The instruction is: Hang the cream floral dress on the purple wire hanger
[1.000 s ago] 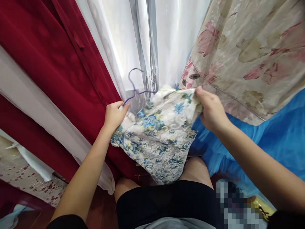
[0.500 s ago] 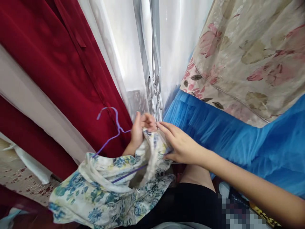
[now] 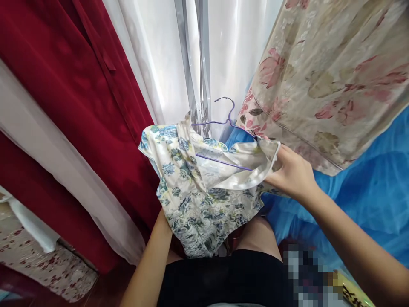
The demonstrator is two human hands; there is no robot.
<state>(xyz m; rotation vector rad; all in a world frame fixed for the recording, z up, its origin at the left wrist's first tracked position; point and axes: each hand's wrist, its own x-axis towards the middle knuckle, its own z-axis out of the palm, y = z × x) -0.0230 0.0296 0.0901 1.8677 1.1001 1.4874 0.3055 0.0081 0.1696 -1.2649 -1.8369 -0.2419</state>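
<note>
A white floral top (image 3: pixel 182 170) with blue and yellow flowers is held up before me, its neckline gaping toward me. Inside it sits a thin purple hanger (image 3: pixel 220 122); the hook rises above the neck, and the lower bar shows through the opening. My right hand (image 3: pixel 292 170) grips the top at its right shoulder, near the hanger's right end. My left forearm (image 3: pixel 150 260) goes up behind the garment, whose cloth hides that hand and its fingers. Gathered fabric hangs in folds above my lap.
Red cloth (image 3: pixel 105 106) and white drapes (image 3: pixel 150 55) hang on the left and ahead, with grey ribbons (image 3: pixel 188 64) in the middle. To the right are a beige flowered cloth (image 3: pixel 332 76) and blue tulle (image 3: pixel 361 204). A yellow packet (image 3: pixel 353 290) lies at lower right.
The top has swung upright and shifted up and right, and the hanger's hook now points up. My right hand has moved right along with the shoulder; my left hand has gone behind the cloth.
</note>
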